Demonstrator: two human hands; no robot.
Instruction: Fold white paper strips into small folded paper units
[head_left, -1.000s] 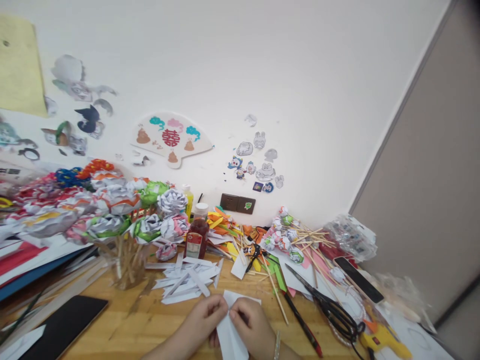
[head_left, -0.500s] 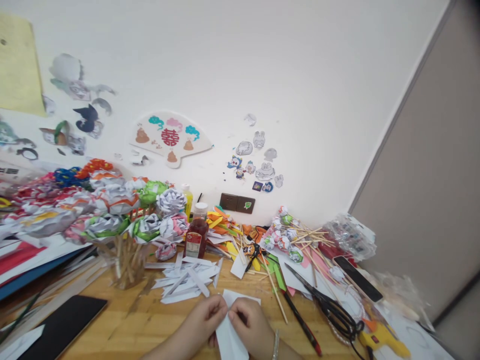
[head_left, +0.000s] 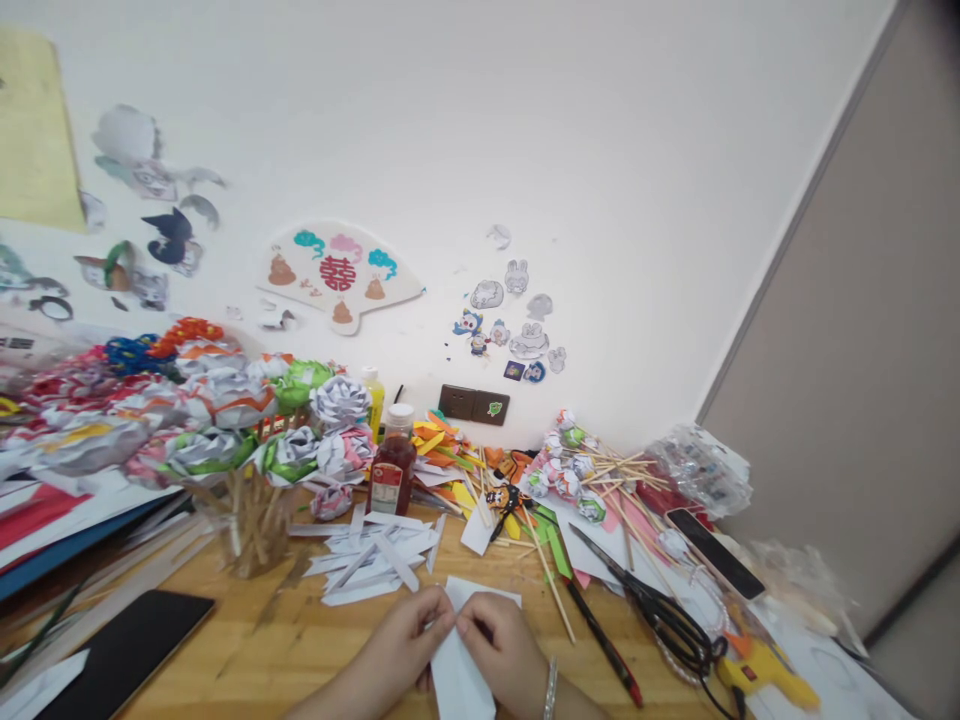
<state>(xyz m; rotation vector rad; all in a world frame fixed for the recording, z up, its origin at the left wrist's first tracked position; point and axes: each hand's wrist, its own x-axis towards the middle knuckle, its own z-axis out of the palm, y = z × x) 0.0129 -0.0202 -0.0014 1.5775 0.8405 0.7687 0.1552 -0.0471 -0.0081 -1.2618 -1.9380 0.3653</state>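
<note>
A sheet of white paper (head_left: 459, 685), creased lengthwise, is between my hands at the bottom middle of the head view. My left hand (head_left: 416, 635) is closed, pinching the paper's left side with thumb and fingers. On the other side my right hand (head_left: 501, 645) pinches it too, its thumb close to the left thumb. A bracelet circles the right wrist. Part of the paper shows behind the fingers and part below them. Just beyond lies a pile of folded white paper strips (head_left: 375, 560) on the wooden table (head_left: 247, 640).
Paper flowers on sticks stand in a clear container (head_left: 255, 535) at the left. A bottle of red liquid (head_left: 392, 470) stands behind the strips. Black scissors (head_left: 667, 625), a pen (head_left: 604, 645), a yellow glue gun (head_left: 772, 670) and a phone (head_left: 716, 553) lie right. A black tablet-like slab (head_left: 139, 650) lies left.
Both hands keep their pinch on the paper, almost unmoved. The view has shifted very slightly.
</note>
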